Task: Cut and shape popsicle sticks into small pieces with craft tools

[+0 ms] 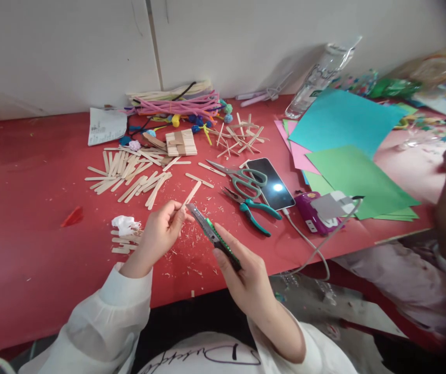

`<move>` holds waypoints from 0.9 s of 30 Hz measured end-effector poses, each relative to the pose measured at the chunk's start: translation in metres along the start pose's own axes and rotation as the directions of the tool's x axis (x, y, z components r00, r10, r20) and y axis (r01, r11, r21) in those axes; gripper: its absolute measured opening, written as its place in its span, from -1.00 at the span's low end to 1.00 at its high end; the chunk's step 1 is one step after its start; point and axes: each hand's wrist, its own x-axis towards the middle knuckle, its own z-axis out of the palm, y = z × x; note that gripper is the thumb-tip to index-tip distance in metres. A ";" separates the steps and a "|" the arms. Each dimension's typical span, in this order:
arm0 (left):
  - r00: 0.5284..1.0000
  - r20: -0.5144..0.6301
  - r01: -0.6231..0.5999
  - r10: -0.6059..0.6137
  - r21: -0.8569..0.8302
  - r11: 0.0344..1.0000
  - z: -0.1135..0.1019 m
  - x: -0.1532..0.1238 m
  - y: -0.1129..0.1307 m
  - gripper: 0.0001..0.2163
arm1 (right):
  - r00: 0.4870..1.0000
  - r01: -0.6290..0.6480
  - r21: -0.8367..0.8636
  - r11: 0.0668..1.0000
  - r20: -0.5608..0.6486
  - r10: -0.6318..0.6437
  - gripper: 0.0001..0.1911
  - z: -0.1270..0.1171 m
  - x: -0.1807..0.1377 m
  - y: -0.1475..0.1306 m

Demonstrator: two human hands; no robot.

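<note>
My left hand (pixel 164 228) pinches a wooden craft stick (pixel 192 193), its far end pointing up and away to the right. In my right hand (pixel 246 270) is a green and black utility knife (pixel 217 236), its blade reaching close to the stick beside my left fingers; whether it touches, I cannot tell. Small wood shavings (pixel 191 249) lie scattered on the red table beneath both hands. Left of my left hand, a crumpled white tissue (pixel 125 225) lies by several short stick pieces (pixel 120 245).
Loose craft sticks (pixel 125 171) and a bundled stack (pixel 181 143) lie beyond my hands. To the right are scissors (pixel 242 176), teal-handled pliers (pixel 252 208), a phone (pixel 271 184) on a cable, a purple power bank (pixel 312 215) and colored paper (pixel 363 176). Another person sits at the right.
</note>
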 end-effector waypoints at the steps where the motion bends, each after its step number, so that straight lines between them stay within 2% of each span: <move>1: 1.000 -0.009 -0.006 0.007 0.017 1.000 0.000 0.000 0.000 -0.73 | 1.000 0.012 -0.006 1.000 -0.004 -0.012 -0.60 0.000 0.000 0.000; 5: 0.999 -0.028 -0.028 0.030 0.071 0.997 0.000 0.001 -0.001 -0.74 | 1.000 0.013 -0.014 1.000 -0.010 -0.014 -0.59 0.001 0.000 0.000; 12: 0.996 -0.005 -0.081 0.084 0.207 0.975 0.000 0.001 -0.004 -0.77 | 0.998 -0.062 0.020 0.998 0.011 0.062 -0.60 -0.001 0.001 -0.003; 16: 0.991 0.004 -0.130 0.135 0.304 0.944 0.003 0.000 -0.009 -0.81 | 0.980 -0.190 0.058 0.980 0.068 0.186 -0.58 -0.004 0.003 -0.005; 21: 0.986 -0.036 -0.135 0.165 0.427 0.894 0.006 -0.001 -0.010 -0.82 | 0.928 -0.374 0.297 0.879 0.119 0.354 -0.55 -0.003 0.006 0.000; 24: 0.988 -0.053 -0.106 0.142 0.423 0.900 0.008 0.000 -0.007 -0.80 | 0.941 -0.339 0.255 0.906 0.095 0.325 -0.56 0.001 0.006 0.002; 27: 0.995 -0.049 -0.063 0.087 0.373 0.926 0.008 0.001 -0.004 -0.79 | 0.988 -0.153 0.003 0.988 0.013 0.153 -0.58 0.007 0.003 0.003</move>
